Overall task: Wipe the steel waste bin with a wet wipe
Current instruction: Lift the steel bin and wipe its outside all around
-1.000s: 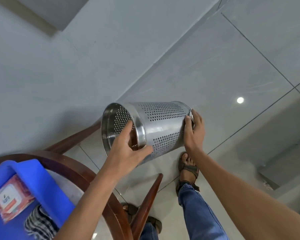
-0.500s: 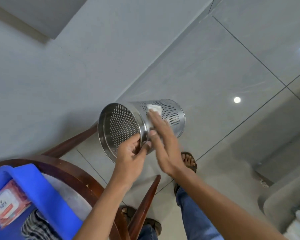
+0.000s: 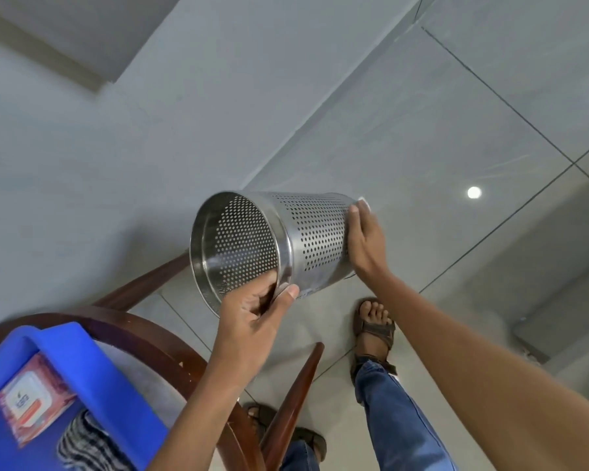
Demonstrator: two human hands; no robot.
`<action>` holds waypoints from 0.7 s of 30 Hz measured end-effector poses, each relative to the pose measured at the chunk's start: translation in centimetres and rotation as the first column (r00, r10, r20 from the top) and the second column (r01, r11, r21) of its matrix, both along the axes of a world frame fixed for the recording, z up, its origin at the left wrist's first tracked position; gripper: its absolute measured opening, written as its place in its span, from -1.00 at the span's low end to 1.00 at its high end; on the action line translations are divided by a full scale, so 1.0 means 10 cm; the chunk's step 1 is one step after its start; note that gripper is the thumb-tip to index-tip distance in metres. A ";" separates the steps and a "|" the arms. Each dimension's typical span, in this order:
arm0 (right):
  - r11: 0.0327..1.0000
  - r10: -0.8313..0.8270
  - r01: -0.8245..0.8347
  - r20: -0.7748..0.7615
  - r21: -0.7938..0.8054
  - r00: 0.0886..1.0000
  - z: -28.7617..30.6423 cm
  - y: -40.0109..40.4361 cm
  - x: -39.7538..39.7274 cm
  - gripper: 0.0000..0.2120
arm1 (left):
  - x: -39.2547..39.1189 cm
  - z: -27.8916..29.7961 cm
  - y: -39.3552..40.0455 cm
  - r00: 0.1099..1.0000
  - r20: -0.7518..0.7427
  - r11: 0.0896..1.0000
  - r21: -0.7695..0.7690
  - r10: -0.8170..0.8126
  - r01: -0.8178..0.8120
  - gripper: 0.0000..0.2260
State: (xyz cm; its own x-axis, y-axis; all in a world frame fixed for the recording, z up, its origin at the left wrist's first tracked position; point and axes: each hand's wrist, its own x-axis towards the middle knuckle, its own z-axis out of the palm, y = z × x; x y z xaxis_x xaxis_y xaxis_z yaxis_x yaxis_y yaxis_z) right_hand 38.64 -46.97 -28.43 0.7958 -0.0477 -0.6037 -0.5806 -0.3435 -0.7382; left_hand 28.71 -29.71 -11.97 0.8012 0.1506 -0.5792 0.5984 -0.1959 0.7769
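I hold a perforated steel waste bin (image 3: 306,232) on its side in the air, its open mouth turned toward me and to the left. My left hand (image 3: 255,311) grips the bin's rim at the bottom, fingers inside and thumb outside. My right hand (image 3: 366,239) lies flat against the bin's base end, pressing a white wet wipe (image 3: 364,201) there. Only a small corner of the wipe shows past my fingertips.
A round wooden table (image 3: 143,338) with curved legs stands at lower left, bearing a blue tray (image 3: 92,379) with a pink wet-wipe pack (image 3: 31,399) and a striped cloth (image 3: 89,450). Below are grey floor tiles, my sandalled foot (image 3: 374,321) and jeans. A grey wall fills the left.
My right hand has slid with the wipe from the bin's middle side out to its base end. The left hand keeps its grip on the rim, and the bin has tilted slightly.
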 end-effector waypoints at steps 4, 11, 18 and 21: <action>0.984 -0.178 0.180 -0.118 0.002 0.977 -0.10 -0.07 0.01 -0.40 | -0.04 0.04 0.05 0.998 -0.029 0.997 -0.038 -0.064 0.063 -0.95; 0.988 -0.157 0.157 -0.054 0.006 0.986 -0.01 -0.08 -0.23 -0.39 | 0.29 0.13 -0.10 0.996 -0.041 0.990 0.117 -0.076 0.081 -0.83; 0.984 -0.016 0.002 0.080 0.178 0.997 0.46 0.11 -0.33 -0.43 | 0.12 0.06 -0.26 0.996 -0.083 0.995 0.095 0.015 -0.007 -0.78; 0.945 0.094 -0.172 0.271 0.280 0.958 0.75 0.29 -0.39 -0.45 | 0.09 -0.07 -0.23 0.995 -0.101 0.994 0.111 0.021 -0.009 -0.84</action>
